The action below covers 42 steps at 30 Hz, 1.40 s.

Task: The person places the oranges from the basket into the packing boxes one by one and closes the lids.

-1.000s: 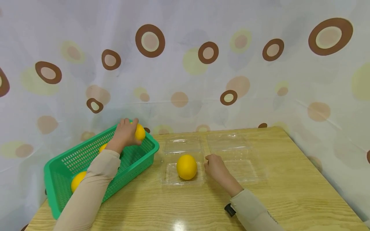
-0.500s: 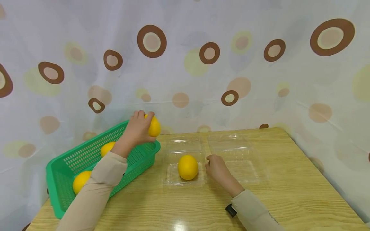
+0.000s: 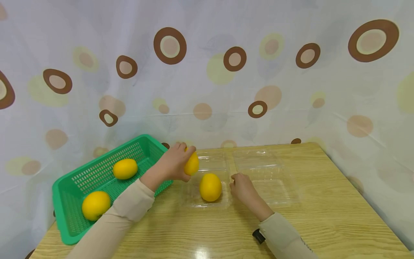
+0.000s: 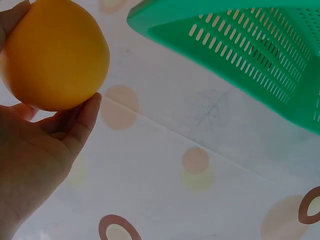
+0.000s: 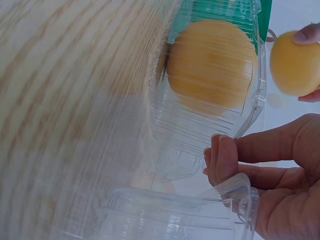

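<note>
My left hand (image 3: 174, 163) grips a round yellow-orange fruit (image 3: 192, 164), held up over the back left part of a clear plastic clamshell box (image 3: 191, 201). The left wrist view shows the fruit (image 4: 57, 55) large between thumb and fingers. A second fruit (image 3: 210, 187) sits inside that box. Curled at the box's right edge, my right hand (image 3: 245, 192) pinches its rim, as the right wrist view shows at the fingertips (image 5: 225, 155). Another clear box (image 3: 271, 190) lies open just right of that hand.
A green perforated basket (image 3: 61, 212) stands tilted across the left of the wooden table (image 3: 323, 216). Two fruits lie in it, one in the middle (image 3: 125, 169) and one at the near end (image 3: 96, 205). A patterned curtain (image 3: 200, 72) hangs behind the table.
My left hand has lifted the fruit out of the basket's far end and carried it right, then down toward the left clear box. My right hand stays at the box's edge.
</note>
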{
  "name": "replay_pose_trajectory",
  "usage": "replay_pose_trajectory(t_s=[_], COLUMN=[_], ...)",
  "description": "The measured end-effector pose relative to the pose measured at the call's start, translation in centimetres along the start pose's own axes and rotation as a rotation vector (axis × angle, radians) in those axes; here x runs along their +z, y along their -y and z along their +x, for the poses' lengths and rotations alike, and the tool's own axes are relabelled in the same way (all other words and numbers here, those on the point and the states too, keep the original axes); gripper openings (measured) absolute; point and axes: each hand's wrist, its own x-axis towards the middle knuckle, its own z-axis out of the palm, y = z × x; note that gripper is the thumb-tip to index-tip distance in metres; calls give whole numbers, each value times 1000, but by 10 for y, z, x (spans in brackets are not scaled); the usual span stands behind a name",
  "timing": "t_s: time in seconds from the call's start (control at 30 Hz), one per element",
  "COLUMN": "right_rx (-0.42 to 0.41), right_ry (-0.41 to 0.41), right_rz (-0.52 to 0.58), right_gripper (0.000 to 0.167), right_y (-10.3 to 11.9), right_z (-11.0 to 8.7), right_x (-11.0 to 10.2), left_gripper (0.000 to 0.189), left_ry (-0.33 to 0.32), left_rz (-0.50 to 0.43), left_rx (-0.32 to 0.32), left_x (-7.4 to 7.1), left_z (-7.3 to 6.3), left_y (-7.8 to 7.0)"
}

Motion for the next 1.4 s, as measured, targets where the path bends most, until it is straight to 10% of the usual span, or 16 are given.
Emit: replay_pose_trajectory(t_s=[0.67, 1.4], right_rx=[-15, 12], right_ry=[-15, -9], right_rz=[11, 25], right_gripper=[23, 24], right_y=[-1, 0], right_z=[0, 0], right_x=[0, 1], left_gripper=[70, 77], left_ry=[124, 260], left_rz=[-5, -18], left_rx=[72, -9], left_x=[46, 72], left_z=[-4, 0], left_y=[-12, -26])
